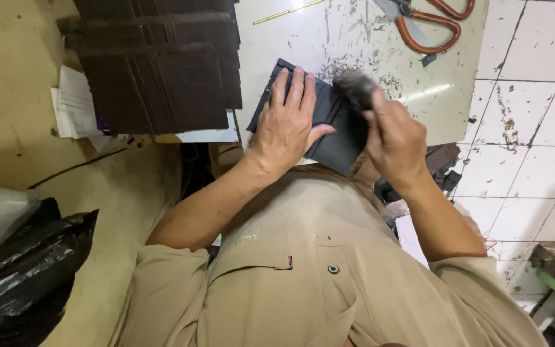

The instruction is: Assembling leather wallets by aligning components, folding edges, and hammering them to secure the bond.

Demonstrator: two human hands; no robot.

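Note:
A dark wallet piece [335, 138] lies open at the near edge of a scratched white work board [354, 38]. My left hand [288, 122] rests flat on its left half, fingers spread and pointing away from me. My right hand [394, 138] is closed around a dark, blurred hammer-like tool [353, 87], whose head hovers over the wallet's upper right part. Whether the tool touches the wallet is unclear because of blur.
A stack of dark brown wallet panels [162, 71] sits at the board's left, with white papers [75, 106] beneath. Orange-handled scissors [428, 22] lie at the top right. A thin yellow stick [287, 11] lies near the top. Black plastic bags [20, 270] lie on the floor at left.

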